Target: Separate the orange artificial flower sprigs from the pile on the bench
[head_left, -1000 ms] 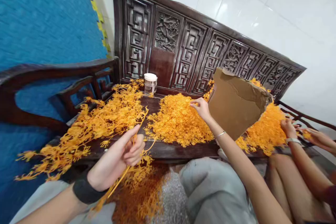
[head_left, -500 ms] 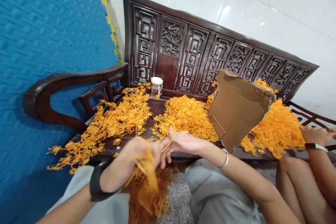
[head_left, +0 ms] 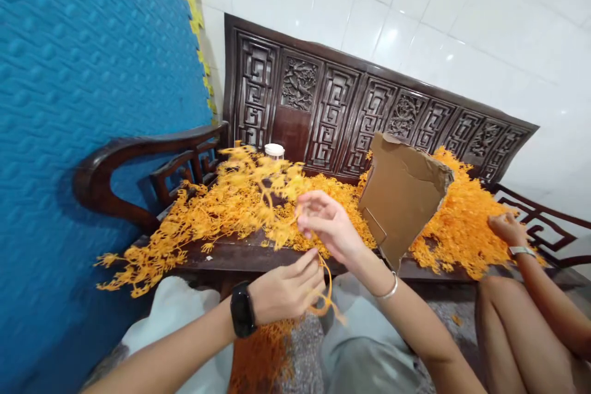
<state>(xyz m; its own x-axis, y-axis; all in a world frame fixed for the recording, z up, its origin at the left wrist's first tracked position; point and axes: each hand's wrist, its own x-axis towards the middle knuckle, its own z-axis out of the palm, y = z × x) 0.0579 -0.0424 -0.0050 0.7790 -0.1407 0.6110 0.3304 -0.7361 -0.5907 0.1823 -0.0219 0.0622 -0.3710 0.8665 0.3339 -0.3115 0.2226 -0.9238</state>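
Person's right hand (head_left: 327, 225), silver bangle at the wrist, just below mid-view toward 5 o'clock: fingers nearly closed, thumb and fingertips pinching a blurred orange branching sprig (head_left: 272, 191) with frilly tips. Sprig reaches toward 10 o'clock from that hand, above the counter.

Left hand (head_left: 289, 289), black smartwatch at the wrist, at 6 o'clock, just below the right hand: fingers curled together, nearly closed on thin smooth orange stems (head_left: 329, 295) that loop out at its 3 o'clock side. Exact grip partly hidden.

Dark brown carved wooden counter (head_left: 231, 255) runs across the view, its openwork back (head_left: 293, 126) at 12 o'clock. Loose long pile of orange sprigs (head_left: 170, 240) on it at 8 o'clock; dense middle orange pile (head_left: 341, 188) at 4 o'clock, behind the right hand; large orange heap (head_left: 466, 228) between 3 and 4 o'clock. Torn brown cardboard sheet (head_left: 404, 197) stands tilted between the last two. Clear cup with white lid (head_left: 274, 151) at 11 o'clock, lower part hidden by orange sprigs.

Co-worker's hand (head_left: 510, 231), pale wristband, at the heap's 3 o'clock edge; contact unclear. Textured blue foam mat (head_left: 92, 61) with yellow edging at 10 o'clock, glossy white tiles (head_left: 415, 43) at 1 o'clock. More orange strands (head_left: 263, 351) below the counter, toward 7 o'clock.
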